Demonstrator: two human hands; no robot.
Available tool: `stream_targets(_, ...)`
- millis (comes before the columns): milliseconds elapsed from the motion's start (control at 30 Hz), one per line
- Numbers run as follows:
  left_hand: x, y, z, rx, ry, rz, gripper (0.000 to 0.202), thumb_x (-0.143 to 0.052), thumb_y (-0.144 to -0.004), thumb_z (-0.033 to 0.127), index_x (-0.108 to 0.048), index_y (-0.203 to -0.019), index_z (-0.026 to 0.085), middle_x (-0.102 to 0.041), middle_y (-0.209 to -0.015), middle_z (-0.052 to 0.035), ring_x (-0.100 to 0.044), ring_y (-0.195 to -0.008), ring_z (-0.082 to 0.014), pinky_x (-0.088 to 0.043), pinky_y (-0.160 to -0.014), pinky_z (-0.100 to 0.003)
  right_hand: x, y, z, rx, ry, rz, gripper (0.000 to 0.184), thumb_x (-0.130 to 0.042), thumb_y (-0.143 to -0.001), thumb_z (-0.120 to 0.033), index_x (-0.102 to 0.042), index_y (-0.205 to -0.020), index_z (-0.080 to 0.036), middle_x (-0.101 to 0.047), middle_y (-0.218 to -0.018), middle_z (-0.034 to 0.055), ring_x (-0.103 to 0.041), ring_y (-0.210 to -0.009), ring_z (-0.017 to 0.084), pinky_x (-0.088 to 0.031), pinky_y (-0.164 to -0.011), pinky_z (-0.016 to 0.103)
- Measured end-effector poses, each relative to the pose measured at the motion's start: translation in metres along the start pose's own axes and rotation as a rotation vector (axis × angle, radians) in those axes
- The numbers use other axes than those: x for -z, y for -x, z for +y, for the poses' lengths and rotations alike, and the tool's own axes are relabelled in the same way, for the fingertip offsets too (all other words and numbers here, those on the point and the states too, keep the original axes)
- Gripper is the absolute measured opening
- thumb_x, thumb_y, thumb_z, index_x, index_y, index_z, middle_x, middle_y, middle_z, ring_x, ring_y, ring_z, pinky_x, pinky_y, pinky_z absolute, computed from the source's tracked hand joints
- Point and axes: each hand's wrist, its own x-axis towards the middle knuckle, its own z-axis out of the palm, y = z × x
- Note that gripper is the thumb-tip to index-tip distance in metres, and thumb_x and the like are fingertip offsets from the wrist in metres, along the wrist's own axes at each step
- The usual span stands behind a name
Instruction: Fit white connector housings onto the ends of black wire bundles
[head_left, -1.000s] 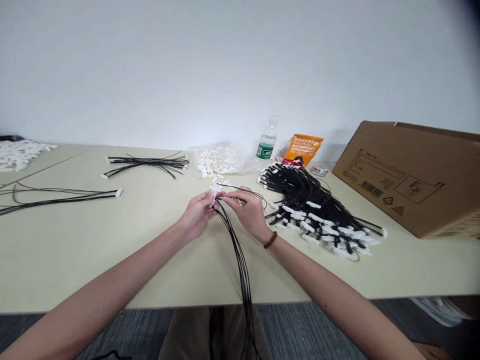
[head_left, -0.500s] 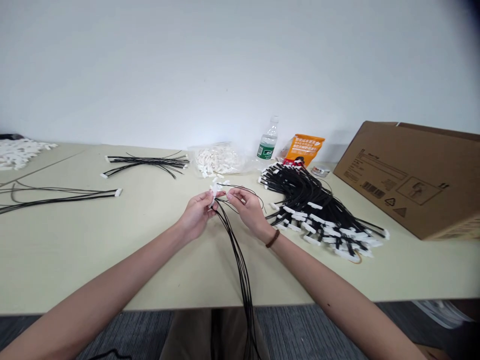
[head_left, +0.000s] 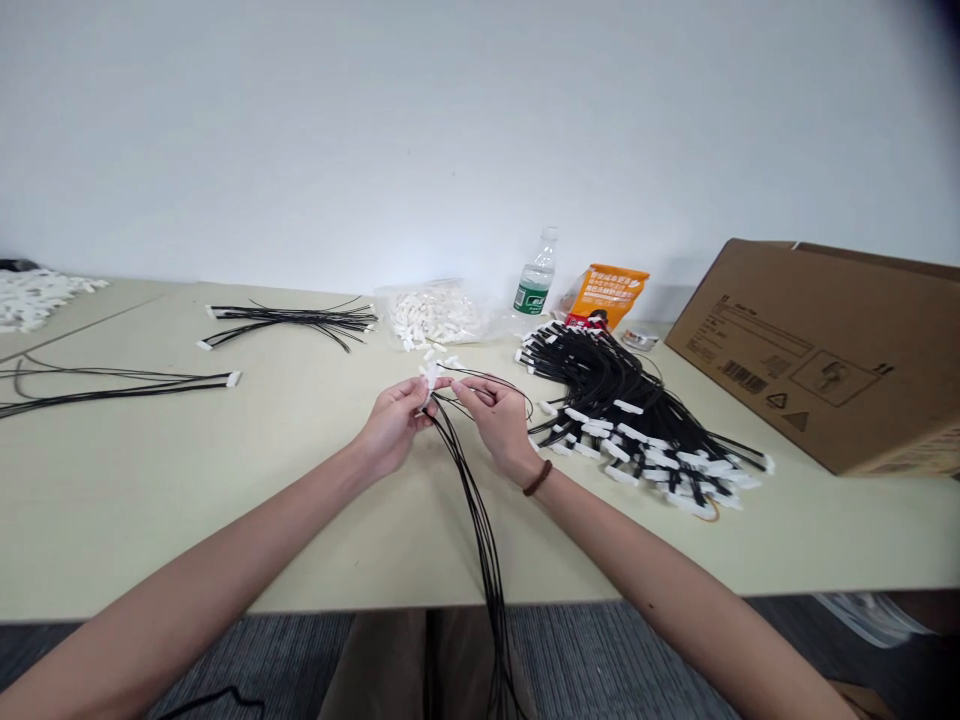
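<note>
My left hand (head_left: 390,428) pinches a cluster of small white connectors (head_left: 430,377) at the top of a bundle of black wires (head_left: 480,530). The bundle hangs down from my hands over the table's front edge towards my lap. My right hand (head_left: 499,425) is closed too, its fingertips pinching one wire end right beside the white connectors. A brown band sits on my right wrist.
A big pile of black wires with white connectors (head_left: 637,425) lies right of my hands. A clear bag of white connectors (head_left: 435,315), a water bottle (head_left: 535,275), an orange pouch (head_left: 609,295) and a cardboard box (head_left: 832,350) stand behind. Two smaller wire bundles (head_left: 292,322) lie left on the table (head_left: 187,480).
My hands stay together at the connectors with only small finger shifts. The view has tipped slightly.
</note>
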Motion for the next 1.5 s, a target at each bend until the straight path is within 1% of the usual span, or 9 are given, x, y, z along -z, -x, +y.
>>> stream_targets(167, 0.0, 0.0, 0.001, -0.051, -0.092, 0.008, 0.026, -0.063, -0.069, 0.037, -0.067, -0.082, 0.015, -0.059, -0.081, -0.003, -0.042, -0.057, -0.0049, -0.032, -0.051, -0.019, -0.001, -0.001, 0.004, -0.005, -0.073, 0.012, 0.026, -0.065, -0.067, -0.039, -0.068, -0.075, -0.015, -0.067, -0.079, 0.0053, -0.061, -0.073, 0.016, -0.048, -0.065, 0.024)
stream_targets(300, 0.0, 0.002, 0.001, -0.094, -0.166, 0.026, 0.027, -0.063, -0.069, 0.037, -0.067, -0.085, 0.015, -0.053, -0.064, 0.0, -0.043, -0.055, -0.0067, -0.03, -0.049, -0.02, -0.001, -0.001, 0.005, -0.035, -0.027, 0.024, 0.026, -0.065, -0.068, -0.039, -0.068, -0.074, -0.014, -0.067, -0.076, 0.0058, -0.061, -0.07, 0.016, -0.047, -0.063, 0.024)
stream_targets(400, 0.0, 0.001, 0.0, -0.082, -0.181, 0.047, 0.028, -0.063, -0.069, 0.038, -0.067, -0.084, 0.014, -0.052, -0.063, -0.0002, -0.043, -0.055, -0.0071, -0.03, -0.048, -0.02, 0.0, 0.0, 0.006, -0.027, -0.014, -0.011, 0.026, -0.063, -0.07, -0.039, -0.067, -0.075, -0.013, -0.067, -0.076, 0.0053, -0.06, -0.067, 0.015, -0.046, -0.061, 0.024)
stream_targets(500, 0.001, -0.001, -0.001, -0.032, -0.166, 0.081, 0.029, -0.063, -0.067, 0.039, -0.066, -0.079, 0.013, -0.054, -0.065, -0.0017, -0.044, -0.056, -0.0071, -0.03, -0.049, -0.021, 0.002, 0.001, 0.007, 0.081, 0.12, -0.095, 0.023, -0.058, -0.076, -0.036, -0.067, -0.077, -0.015, -0.066, -0.076, 0.0037, -0.057, -0.066, 0.013, -0.044, -0.061, 0.024)
stream_targets(600, 0.003, -0.003, -0.002, -0.003, -0.14, 0.129, 0.028, -0.064, -0.066, 0.038, -0.065, -0.075, 0.012, -0.057, -0.07, -0.0028, -0.045, -0.056, -0.0067, -0.031, -0.05, -0.021, 0.003, 0.003, 0.007, 0.255, 0.316, -0.148, 0.021, -0.051, -0.082, -0.03, -0.067, -0.083, -0.016, -0.064, -0.074, 0.0023, -0.053, -0.063, 0.012, -0.041, -0.062, 0.023)
stream_targets(733, 0.004, -0.004, -0.003, 0.013, -0.127, 0.147, 0.027, -0.063, -0.068, 0.038, -0.064, -0.076, 0.012, -0.058, -0.074, -0.0038, -0.045, -0.057, -0.0062, -0.031, -0.05, -0.02, 0.006, 0.005, 0.005, 0.492, 0.554, -0.193, 0.022, -0.046, -0.086, -0.025, -0.065, -0.079, -0.017, -0.059, -0.069, 0.0022, -0.05, -0.062, 0.012, -0.038, -0.062, 0.023)
stream_targets(933, 0.003, -0.005, -0.003, 0.022, -0.104, 0.107, 0.026, -0.062, -0.07, 0.037, -0.062, -0.074, 0.012, -0.058, -0.079, -0.0041, -0.043, -0.057, -0.0056, -0.031, -0.049, -0.02, 0.012, 0.003, 0.003, 0.669, 0.69, -0.162, 0.026, -0.039, -0.09, -0.025, -0.063, -0.084, -0.018, -0.058, -0.072, 0.0032, -0.051, -0.067, 0.013, -0.038, -0.064, 0.024)
stream_targets(1067, 0.002, -0.003, -0.004, 0.044, -0.114, 0.058, 0.025, -0.061, -0.071, 0.036, -0.061, -0.074, 0.012, -0.058, -0.083, -0.0046, -0.043, -0.057, -0.0054, -0.031, -0.05, -0.02, 0.013, 0.002, 0.003, 0.661, 0.646, -0.102, 0.026, -0.039, -0.09, -0.024, -0.064, -0.084, -0.021, -0.062, -0.076, 0.0037, -0.054, -0.072, 0.014, -0.041, -0.069, 0.024)
stream_targets(1500, 0.002, -0.003, -0.004, 0.032, -0.151, 0.038, 0.027, -0.061, -0.07, 0.04, -0.059, -0.071, 0.012, -0.057, -0.078, -0.0038, -0.044, -0.056, -0.0061, -0.028, -0.048, -0.021, 0.013, 0.0, 0.002, 0.604, 0.546, -0.09, 0.026, -0.041, -0.089, -0.027, -0.066, -0.085, -0.021, -0.065, -0.081, 0.0039, -0.056, -0.074, 0.015, -0.043, -0.072, 0.026)
